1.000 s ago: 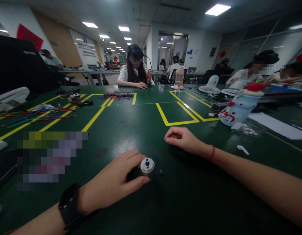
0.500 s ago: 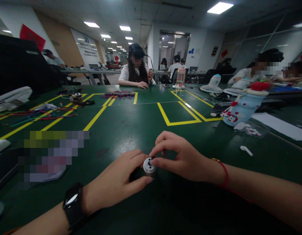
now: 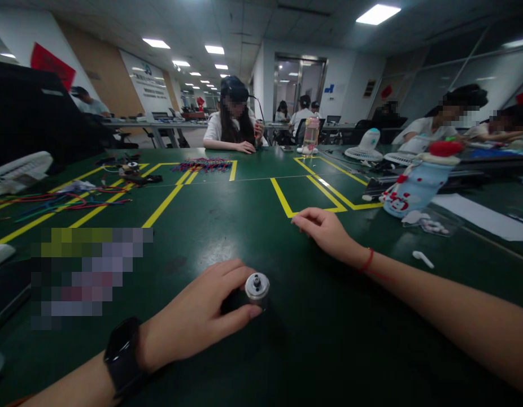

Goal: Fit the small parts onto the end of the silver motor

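Observation:
A small silver cylindrical motor (image 3: 257, 287) stands upright on the green table, its round top face showing a short shaft and small dark holes. My left hand (image 3: 210, 305) is closed around its side, thumb in front and fingers behind, partly hidden by the motor. My right hand (image 3: 325, 230) hovers over the table, farther away and to the right of the motor. Its fingers are curled with the tips pressed together; anything between them is too small or hidden to make out.
Red and blue wires (image 3: 206, 164) lie at the far side, with more loose wires (image 3: 75, 198) at left. A blue bottle (image 3: 418, 186), an earbud (image 3: 423, 259) and white paper (image 3: 482, 217) are at right. A person (image 3: 234, 118) sits opposite.
My right hand has left the top of the motor and moved away to the right and forward, uncovering the shaft. My left hand stays on the motor.

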### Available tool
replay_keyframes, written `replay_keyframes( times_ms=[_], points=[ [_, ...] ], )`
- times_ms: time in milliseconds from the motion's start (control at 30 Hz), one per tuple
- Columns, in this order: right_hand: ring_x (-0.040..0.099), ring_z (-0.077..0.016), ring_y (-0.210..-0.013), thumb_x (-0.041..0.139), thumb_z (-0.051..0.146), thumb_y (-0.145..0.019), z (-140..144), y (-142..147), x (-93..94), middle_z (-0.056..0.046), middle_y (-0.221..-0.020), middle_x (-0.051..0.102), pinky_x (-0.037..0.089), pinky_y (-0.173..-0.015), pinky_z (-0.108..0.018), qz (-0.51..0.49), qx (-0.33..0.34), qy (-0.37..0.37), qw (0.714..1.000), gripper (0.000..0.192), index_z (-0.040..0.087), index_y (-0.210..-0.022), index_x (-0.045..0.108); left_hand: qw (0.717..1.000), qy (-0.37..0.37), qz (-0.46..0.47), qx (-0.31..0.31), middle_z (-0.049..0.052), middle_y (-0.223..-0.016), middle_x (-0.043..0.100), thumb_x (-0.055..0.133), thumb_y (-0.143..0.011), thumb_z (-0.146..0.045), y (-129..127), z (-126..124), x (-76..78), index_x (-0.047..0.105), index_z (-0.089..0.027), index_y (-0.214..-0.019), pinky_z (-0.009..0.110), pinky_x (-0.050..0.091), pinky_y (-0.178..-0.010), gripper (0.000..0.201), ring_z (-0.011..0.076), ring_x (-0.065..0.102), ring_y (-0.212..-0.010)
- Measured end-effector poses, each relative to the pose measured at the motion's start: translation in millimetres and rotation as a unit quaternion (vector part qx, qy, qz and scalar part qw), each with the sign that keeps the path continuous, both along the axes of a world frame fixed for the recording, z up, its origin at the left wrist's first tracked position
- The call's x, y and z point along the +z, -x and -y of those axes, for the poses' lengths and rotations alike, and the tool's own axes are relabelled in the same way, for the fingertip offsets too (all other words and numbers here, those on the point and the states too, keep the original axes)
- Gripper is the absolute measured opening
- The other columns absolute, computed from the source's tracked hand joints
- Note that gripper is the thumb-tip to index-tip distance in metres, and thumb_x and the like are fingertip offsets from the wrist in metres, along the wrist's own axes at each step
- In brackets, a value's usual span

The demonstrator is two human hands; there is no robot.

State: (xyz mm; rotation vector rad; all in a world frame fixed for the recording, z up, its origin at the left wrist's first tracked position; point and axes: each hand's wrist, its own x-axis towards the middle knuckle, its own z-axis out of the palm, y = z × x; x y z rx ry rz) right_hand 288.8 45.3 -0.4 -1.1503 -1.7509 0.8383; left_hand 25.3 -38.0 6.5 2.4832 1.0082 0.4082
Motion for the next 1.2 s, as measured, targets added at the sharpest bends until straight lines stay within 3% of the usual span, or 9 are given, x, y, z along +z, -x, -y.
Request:
replay_keyframes(
  times_ms=[167,467,633,767,867,933,1033,1200],
  points=[
    [0.049,-0.0118,-0.059,0.057,0.042,-0.083,-24,-18,-14.9,-0.002,-0.069,0.059,0.038,-0.055,-0.026,0.024,-0.014,0.022,0.999,0.029,0.014,-0.086,0.066,1.000,0.002,0.002,-0.001,0.005,-0.110,0.060,0.053,-0.092,-0.038,0,0,-0.6,0.054,-0.024,-0.112,0.038,0.045,-0.085,0.025,0.0231,0.055,-0.098],
    [0.054,-0.0142,-0.066,0.059,0.036,-0.082,-13,-12,-8.0,-0.003,-0.073,0.064,0.040,-0.061,-0.028,0.113,0.045,0.013,0.992,0.023,0.014,-0.083,0.069,1.000,0.008,0.004,0.000,0.005,-0.109,0.060,0.053,-0.092,-0.038,0,1,2.5,0.055,-0.023,-0.110,0.038,0.046,-0.085,0.024,0.0235,0.055,-0.097],
    [0.049,-0.0124,-0.061,0.063,0.033,-0.080,-7,-5,-4.6,-0.002,-0.072,0.062,0.035,-0.055,-0.026,0.143,0.060,0.002,0.988,0.020,0.015,-0.083,0.070,1.000,0.007,0.010,0.000,0.005,-0.109,0.059,0.054,-0.091,-0.038,2,3,4.6,0.054,-0.024,-0.110,0.038,0.045,-0.085,0.023,0.0234,0.055,-0.097],
    [0.048,-0.0115,-0.061,0.061,0.036,-0.084,17,17,4.3,-0.001,-0.071,0.060,0.037,-0.054,-0.025,0.131,0.095,-0.002,0.987,0.022,0.016,-0.089,0.068,1.000,0.008,0.014,-0.001,0.004,-0.105,0.059,0.054,-0.091,-0.036,4,2,4.5,0.054,-0.023,-0.107,0.037,0.045,-0.084,0.020,0.0229,0.055,-0.094],
    [0.052,-0.0111,-0.067,0.064,0.039,-0.082,41,39,13.9,-0.002,-0.085,0.061,0.043,-0.058,-0.023,0.082,0.179,-0.010,0.980,0.027,0.017,-0.098,0.065,1.000,0.006,0.004,-0.002,0.005,-0.102,0.059,0.053,-0.091,-0.036,6,0,1.5,0.054,-0.022,-0.102,0.039,0.045,-0.085,0.018,0.0234,0.055,-0.093],
    [0.053,-0.0111,-0.072,0.067,0.036,-0.081,55,49,19.1,-0.003,-0.093,0.060,0.045,-0.064,-0.024,0.068,0.218,-0.047,0.972,0.022,0.018,-0.095,0.066,1.000,0.001,-0.001,-0.002,0.005,-0.100,0.058,0.053,-0.091,-0.037,6,0,-1.8,0.054,-0.022,-0.099,0.040,0.044,-0.086,0.018,0.0243,0.055,-0.095],
    [0.054,-0.0117,-0.078,0.066,0.028,-0.083,65,54,23.8,-0.002,-0.093,0.058,0.045,-0.070,-0.024,0.055,0.218,-0.075,0.971,0.011,0.019,-0.087,0.067,1.000,-0.008,-0.001,-0.005,0.005,-0.096,0.057,0.052,-0.091,-0.038,5,0,-5.3,0.054,-0.022,-0.098,0.041,0.045,-0.086,0.018,0.0252,0.054,-0.097],
    [0.053,-0.0116,-0.076,0.061,0.029,-0.086,58,39,28.6,-0.002,-0.091,0.057,0.044,-0.067,-0.025,0.012,0.183,-0.068,0.981,0.013,0.017,-0.088,0.065,1.000,-0.017,0.002,0.000,0.006,-0.103,0.059,0.052,-0.091,-0.040,3,2,-0.5,0.055,-0.022,-0.104,0.039,0.046,-0.084,0.022,0.0249,0.055,-0.097]
  ],
)
